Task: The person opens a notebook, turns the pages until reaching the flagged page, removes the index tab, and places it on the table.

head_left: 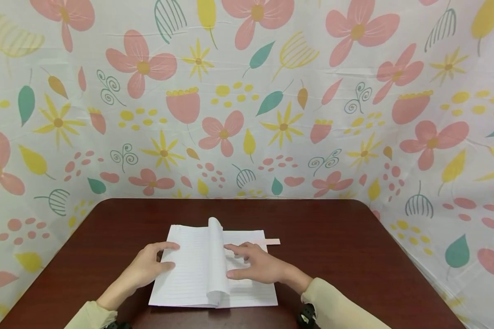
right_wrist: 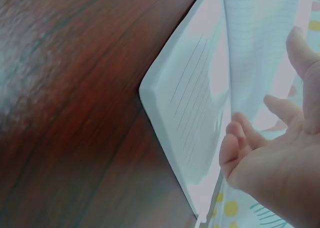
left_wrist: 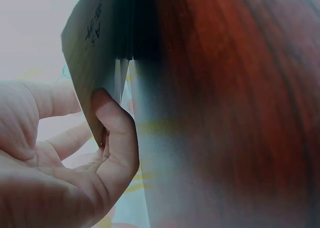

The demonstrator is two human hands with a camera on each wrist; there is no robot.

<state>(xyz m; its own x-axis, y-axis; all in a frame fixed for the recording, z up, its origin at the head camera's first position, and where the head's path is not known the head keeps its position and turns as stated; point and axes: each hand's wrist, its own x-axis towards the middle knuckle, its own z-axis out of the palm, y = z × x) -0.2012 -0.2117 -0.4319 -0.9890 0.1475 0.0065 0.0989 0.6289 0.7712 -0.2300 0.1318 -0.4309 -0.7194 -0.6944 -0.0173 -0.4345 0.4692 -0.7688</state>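
Observation:
An open lined notebook (head_left: 183,278) lies on the table, with one page (head_left: 217,274) standing up and curled over near the middle. My left hand (head_left: 145,266) grips the left edge, thumb and index finger over the lined page. Below that edge, in the left wrist view, another finger (left_wrist: 120,133) curls against the cover (left_wrist: 90,43), which bears handwriting. On the right half, my right hand (head_left: 263,266) has its fingers spread, index fingertip and thumb right at the curled page. The right wrist view shows that hand (right_wrist: 280,143) with its fingers loosely extended before the lined sheet (right_wrist: 255,43).
A pale pink strip (head_left: 273,241) sticks out past the notebook's right edge. Dark brown table (head_left: 333,246) surrounds the notebook, and a flower-patterned cloth (head_left: 238,100) hangs behind and along both sides.

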